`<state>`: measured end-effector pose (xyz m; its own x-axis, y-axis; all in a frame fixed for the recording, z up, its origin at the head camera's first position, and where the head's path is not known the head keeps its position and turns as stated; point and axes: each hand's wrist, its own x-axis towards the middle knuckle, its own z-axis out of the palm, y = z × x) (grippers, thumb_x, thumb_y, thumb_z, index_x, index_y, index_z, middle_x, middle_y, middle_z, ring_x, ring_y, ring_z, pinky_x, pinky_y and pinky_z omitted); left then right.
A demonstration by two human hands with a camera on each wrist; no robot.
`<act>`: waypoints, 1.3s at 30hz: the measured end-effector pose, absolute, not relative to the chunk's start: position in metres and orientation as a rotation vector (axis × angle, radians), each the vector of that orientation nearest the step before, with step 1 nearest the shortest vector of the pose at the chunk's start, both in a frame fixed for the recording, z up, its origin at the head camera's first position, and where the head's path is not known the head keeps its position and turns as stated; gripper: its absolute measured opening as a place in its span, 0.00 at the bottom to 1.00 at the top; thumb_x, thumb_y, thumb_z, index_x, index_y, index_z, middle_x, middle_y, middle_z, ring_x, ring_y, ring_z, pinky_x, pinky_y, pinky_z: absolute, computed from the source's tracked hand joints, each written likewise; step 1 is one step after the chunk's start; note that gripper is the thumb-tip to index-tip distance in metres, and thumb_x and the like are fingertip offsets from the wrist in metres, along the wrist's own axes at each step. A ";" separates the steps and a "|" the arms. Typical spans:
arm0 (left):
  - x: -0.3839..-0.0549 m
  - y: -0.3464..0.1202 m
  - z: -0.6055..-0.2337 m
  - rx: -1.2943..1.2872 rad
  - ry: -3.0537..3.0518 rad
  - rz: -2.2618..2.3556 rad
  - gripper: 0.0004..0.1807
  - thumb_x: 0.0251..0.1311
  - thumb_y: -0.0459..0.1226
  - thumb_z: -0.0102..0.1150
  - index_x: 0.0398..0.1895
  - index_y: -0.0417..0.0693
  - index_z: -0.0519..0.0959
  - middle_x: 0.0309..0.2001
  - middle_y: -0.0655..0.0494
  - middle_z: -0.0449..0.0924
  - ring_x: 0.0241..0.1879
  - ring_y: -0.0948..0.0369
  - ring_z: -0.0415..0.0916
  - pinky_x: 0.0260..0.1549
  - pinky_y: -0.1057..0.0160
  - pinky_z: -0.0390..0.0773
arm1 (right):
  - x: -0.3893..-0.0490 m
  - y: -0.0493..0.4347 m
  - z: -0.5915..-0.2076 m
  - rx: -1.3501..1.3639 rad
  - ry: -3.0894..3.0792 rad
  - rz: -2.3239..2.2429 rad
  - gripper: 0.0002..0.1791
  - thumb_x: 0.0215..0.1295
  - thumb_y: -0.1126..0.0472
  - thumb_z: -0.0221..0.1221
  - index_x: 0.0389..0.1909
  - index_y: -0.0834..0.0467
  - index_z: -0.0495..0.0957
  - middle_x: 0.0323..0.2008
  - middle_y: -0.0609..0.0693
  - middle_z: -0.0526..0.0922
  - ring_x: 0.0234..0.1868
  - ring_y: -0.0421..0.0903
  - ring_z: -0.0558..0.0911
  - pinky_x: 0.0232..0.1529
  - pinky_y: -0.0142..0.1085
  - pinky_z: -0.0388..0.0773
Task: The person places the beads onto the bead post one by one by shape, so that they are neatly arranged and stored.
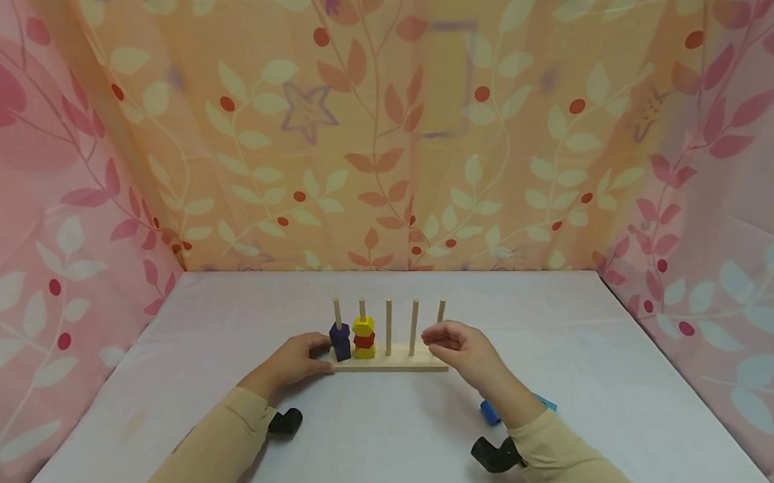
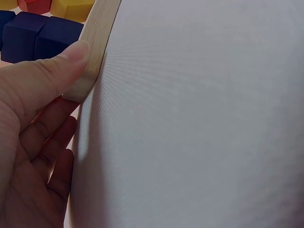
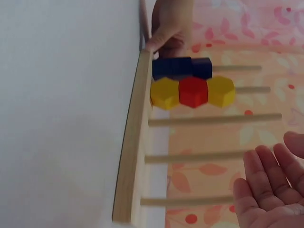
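The peg board [image 1: 390, 367] sat on the tabletop [image 1: 376, 445]. My L grip [image 1: 297, 359] pinched the board's L end, thumb in front & fingers behind. My R grip [image 1: 469, 354] was loose, w/ nothing in it, near the board's R-end peg. The board looked like wood, so prob. light, stiff & not v. slippery. Its thin pegs [image 1: 388, 329] might snap, so the flat end seemed best to hold.

Dark blue blocks [image 1: 340, 341] were on the board's L-most peg, w/ yellow & red blocks [image 1: 364, 340] on the next. Nearer me, R of the board, a blue block [image 1: 490, 412] & a light blue thing [image 1: 548, 403] lay partly hidden by my R arm [image 1: 513, 403].
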<state>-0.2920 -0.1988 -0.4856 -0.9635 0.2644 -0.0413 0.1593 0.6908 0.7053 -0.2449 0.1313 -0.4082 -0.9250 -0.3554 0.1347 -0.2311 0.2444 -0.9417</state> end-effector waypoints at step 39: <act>-0.291 -0.201 -0.486 0.410 2.790 1.092 0.27 0.44 0.44 0.70 0.52 0.54 0.77 0.53 0.57 0.75 0.59 0.53 0.66 0.59 0.47 0.61 | -0.233 0.224 -0.442 -0.321 2.395 -1.193 0.16 0.44 0.66 0.69 0.35 0.63 0.76 0.28 0.51 0.75 0.31 0.46 0.73 0.30 0.37 0.71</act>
